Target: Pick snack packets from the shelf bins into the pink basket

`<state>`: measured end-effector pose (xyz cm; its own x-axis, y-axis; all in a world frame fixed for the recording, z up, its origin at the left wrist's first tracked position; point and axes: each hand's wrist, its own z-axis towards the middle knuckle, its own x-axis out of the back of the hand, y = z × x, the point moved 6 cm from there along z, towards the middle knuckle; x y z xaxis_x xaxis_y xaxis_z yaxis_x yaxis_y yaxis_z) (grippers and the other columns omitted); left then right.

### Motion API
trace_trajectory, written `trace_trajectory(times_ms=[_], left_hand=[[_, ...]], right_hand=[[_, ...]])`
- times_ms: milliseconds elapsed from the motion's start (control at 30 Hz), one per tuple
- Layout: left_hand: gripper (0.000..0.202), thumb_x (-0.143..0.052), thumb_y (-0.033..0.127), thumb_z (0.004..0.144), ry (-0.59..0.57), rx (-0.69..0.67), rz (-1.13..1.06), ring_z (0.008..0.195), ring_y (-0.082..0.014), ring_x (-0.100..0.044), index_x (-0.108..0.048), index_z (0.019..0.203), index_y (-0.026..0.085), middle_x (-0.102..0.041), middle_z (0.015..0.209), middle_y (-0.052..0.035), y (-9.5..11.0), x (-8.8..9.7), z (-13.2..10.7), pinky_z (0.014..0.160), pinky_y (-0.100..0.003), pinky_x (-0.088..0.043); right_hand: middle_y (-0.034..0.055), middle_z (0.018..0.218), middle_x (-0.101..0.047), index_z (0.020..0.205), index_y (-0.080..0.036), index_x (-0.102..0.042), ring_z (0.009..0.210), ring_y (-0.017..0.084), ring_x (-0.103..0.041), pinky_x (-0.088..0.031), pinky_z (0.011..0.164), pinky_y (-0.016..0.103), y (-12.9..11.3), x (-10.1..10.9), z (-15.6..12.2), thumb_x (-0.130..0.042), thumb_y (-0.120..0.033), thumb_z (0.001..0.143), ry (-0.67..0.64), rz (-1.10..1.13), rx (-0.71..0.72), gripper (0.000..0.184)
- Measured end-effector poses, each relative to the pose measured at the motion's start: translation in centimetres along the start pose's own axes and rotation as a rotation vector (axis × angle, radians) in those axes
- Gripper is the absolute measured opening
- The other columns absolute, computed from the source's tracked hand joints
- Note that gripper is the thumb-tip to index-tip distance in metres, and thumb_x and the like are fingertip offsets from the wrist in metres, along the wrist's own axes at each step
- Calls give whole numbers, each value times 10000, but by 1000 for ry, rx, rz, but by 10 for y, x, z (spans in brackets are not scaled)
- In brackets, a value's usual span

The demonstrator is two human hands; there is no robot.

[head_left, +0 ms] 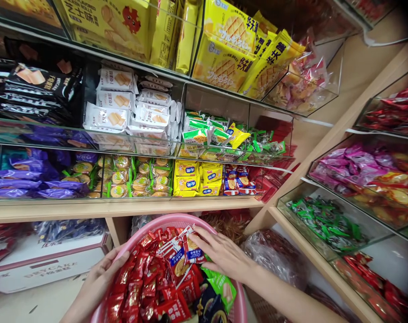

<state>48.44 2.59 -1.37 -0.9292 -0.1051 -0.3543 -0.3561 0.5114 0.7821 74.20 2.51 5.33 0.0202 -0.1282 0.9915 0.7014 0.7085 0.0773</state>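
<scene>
A pink plastic basket (187, 218) is in front of me, filled with red-wrapped sweets (136, 273) and other packets. My left hand (105, 271) grips its left rim, thumb on the edge and the other fingers partly hidden outside. Over the basket's right side reaches my right hand (220, 251), fingers stretched out and lying on blue, white and red biscuit packets (182, 255). Beneath its wrist is a green packet (220, 285), beside a dark packet (210, 307). Similar blue and red biscuit packets (239, 181) sit in a bin on the shelf above.
Clear-fronted shelf bins hold yellow packets (187, 177), round biscuits (119, 175), purple packets (19, 179) and white cake packets (113, 116). Side shelves on the right hold green sweets (325, 222). A white carton (49, 264) stands lower left; a clear plastic bag (274, 255) lies behind my right arm.
</scene>
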Motion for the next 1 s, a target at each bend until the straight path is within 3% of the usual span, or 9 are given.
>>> trace_trajectory(times_ms=[267, 400, 600, 1000], left_hand=[[626, -721, 377, 664, 47, -38, 12, 959, -241, -646, -506, 1245, 290, -689, 1062, -33, -1, 3, 1, 777, -271, -551], [651, -737, 369, 649, 17, -11, -4, 976, -231, -639, -501, 1251, 297, -697, 1042, -24, -1, 3, 1, 811, -265, -539], [631, -714, 366, 682, -6, 0, -14, 1023, -237, -616, -484, 1265, 296, -666, 1115, -26, -2, 3, 2, 821, -268, -537], [663, -742, 347, 641, 36, -45, -14, 968, -258, -640, -502, 1255, 277, -680, 1084, -42, 0, -2, -2, 772, -298, -559]], right_hand=[[115, 1452, -289, 1419, -232, -181, 1144, 242, -503, -454, 943, 392, -4, 2, 5, -730, -381, 674, -33, -135, 56, 937], [104, 1450, -302, 1395, -240, -245, 1051, 229, -559, -488, 891, 390, -10, 4, 6, -703, -319, 706, -29, -218, 99, 831], [54, 1425, -361, 1325, -278, -355, 990, 175, -586, -528, 804, 313, -20, 7, 3, -472, -142, 848, -12, -310, 182, 510], [50, 1448, -327, 1242, -257, -442, 978, 179, -584, -535, 768, 314, -32, 9, 6, -492, -113, 838, -1, -342, 215, 432]])
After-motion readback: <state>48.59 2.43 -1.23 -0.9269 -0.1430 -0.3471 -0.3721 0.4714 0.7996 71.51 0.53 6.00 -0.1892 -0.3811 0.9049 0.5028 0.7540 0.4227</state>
